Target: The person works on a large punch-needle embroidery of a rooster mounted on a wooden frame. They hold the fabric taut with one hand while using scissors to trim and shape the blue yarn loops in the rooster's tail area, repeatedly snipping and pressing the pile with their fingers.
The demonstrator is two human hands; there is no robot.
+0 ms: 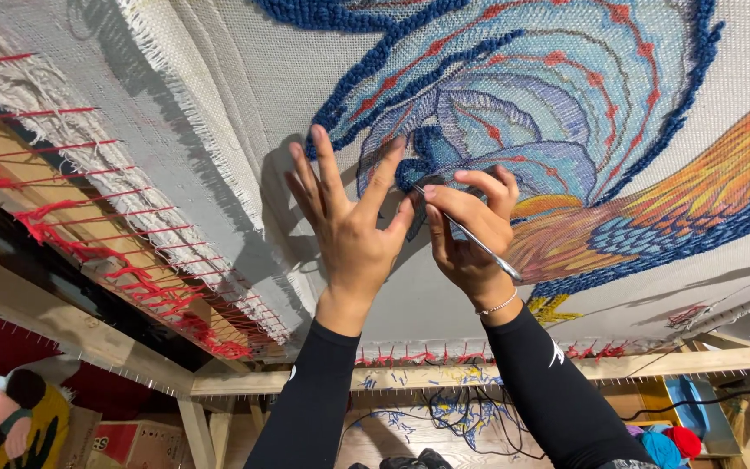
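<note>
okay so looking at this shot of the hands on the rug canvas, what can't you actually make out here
Head view only:
- Tip of the thin metal tool: hidden behind the right hand fingers.
- Canvas under the left hand: covered by the palm.
- The blue and orange design: cut off by the top and right edges.
- Yarn balls: partly cut off below.

From my remote seat I saw a wooden frame (479,375) running along the lower edge, with red yarn lacing (88,252) strung in loops across its left beam. A frayed white fabric edge (175,104) hung in folds on that side. Below the frame, yarn balls (670,443) in blue and red sat in a tray at the right, near black cables (470,417) trailing over a wooden floor. A cardboard box (136,441) stood at the lower left, just beside a plush toy (10,421) in pink, yellow and black.
</note>
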